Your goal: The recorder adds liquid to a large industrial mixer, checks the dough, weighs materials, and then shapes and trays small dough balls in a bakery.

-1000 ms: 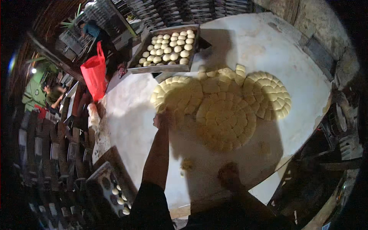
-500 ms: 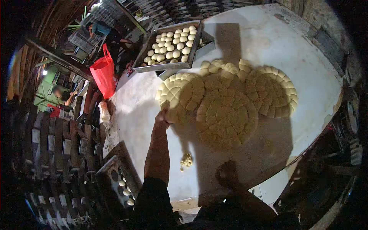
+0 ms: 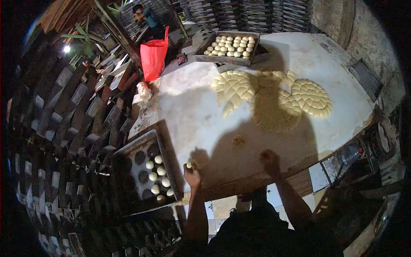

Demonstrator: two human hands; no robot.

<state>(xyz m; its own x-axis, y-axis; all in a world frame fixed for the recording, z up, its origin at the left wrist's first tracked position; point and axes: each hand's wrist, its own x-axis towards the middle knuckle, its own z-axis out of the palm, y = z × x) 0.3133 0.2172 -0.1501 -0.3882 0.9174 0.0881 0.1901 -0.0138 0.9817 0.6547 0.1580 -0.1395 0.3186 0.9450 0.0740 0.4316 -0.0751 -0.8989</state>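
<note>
My left hand (image 3: 193,177) is closed around a small pale dough piece (image 3: 189,164), just right of the near baking tray. Over the shaded front of the table, my right hand (image 3: 269,161) is curled shut; what it holds, if anything, is lost in shadow. Beyond my hands lie three scored dough rounds: a left round (image 3: 235,84) with its near side broken open, a middle round (image 3: 276,112) mostly in shadow, and a right round (image 3: 311,97). A little heap of dough scraps (image 3: 239,139) sits between them and me.
The near tray (image 3: 160,147) at the left holds several dough balls (image 3: 161,170). A second tray (image 3: 206,59), full of dough balls, stands at the table's far edge. A red bag (image 3: 152,60) is at the far left. Two other people appear in the left background.
My left hand has come back from the left dough round to beside the near tray, with a dough piece in it. My right hand has moved forward over the table. The view has shifted.
</note>
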